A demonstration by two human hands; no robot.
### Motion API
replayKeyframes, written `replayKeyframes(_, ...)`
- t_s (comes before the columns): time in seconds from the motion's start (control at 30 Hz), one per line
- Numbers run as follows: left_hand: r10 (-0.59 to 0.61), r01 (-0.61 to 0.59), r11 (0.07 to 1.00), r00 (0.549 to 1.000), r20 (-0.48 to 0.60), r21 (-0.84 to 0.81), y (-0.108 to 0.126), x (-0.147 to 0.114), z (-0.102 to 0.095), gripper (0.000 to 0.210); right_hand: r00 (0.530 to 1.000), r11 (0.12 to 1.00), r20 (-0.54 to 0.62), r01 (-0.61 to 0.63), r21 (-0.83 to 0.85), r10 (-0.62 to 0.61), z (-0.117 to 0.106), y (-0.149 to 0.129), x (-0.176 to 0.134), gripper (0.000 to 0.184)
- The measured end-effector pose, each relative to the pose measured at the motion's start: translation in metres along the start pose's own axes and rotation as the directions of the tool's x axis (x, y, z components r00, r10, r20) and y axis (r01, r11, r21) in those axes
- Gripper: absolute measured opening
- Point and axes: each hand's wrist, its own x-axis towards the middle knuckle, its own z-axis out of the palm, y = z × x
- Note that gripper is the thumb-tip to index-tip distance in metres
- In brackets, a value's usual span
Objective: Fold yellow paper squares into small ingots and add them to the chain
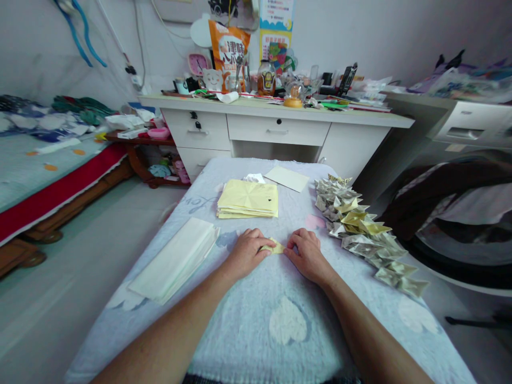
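Between my two hands lies a small folded piece of yellow paper (276, 246), low over the cloth-covered table (256, 309). My left hand (251, 249) is closed on its left end, thumb and fingers pinching. At its right end, my right hand (304, 250) pinches the corner with curled fingers. Just beyond them sits a stack of yellow paper sheets (248, 197) with crease marks. To the left is a pile of long white paper sheets (176, 261). A long row of folded paper pieces (360, 229), grey and yellow with pointed tips, runs along the right side.
A pale card (287, 178) and a crumpled white tissue (255, 178) lie behind the yellow stack. Past the table stands a white desk (276, 130) crowded with jars and packets. A washing machine (472, 122) is at right, a bed (52, 170) at left.
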Motion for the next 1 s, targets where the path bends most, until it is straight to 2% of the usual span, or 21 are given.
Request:
replayKeyframes(0.5,-0.010,0.010,1.000,1.000,-0.001,0.027,-0.001,0.002,0.001,0.024,0.998,0.989,-0.021,-0.068,-0.128,0.066,0.003,-0.011,-0.002,0.010)
replayKeyframes(0.73,0.011,-0.010,0.999,1.000,-0.014,0.039,-0.003,0.003,0.003,0.023,0.996,0.974,-0.086,0.013,-0.227,-0.033,0.008,-0.021,-0.003,0.027)
replayKeyframes(0.87,0.008,-0.008,0.999,1.000,-0.014,0.043,-0.002,0.004,0.004,0.022,0.993,0.968,-0.102,0.024,-0.251,-0.051,0.013,-0.024,0.000,0.031)
replayKeyframes(1.0,-0.065,0.070,0.994,0.996,-0.060,0.083,0.003,0.002,0.003,0.029,0.995,0.963,-0.093,0.020,-0.267,-0.047,0.016,-0.024,0.003,0.035)
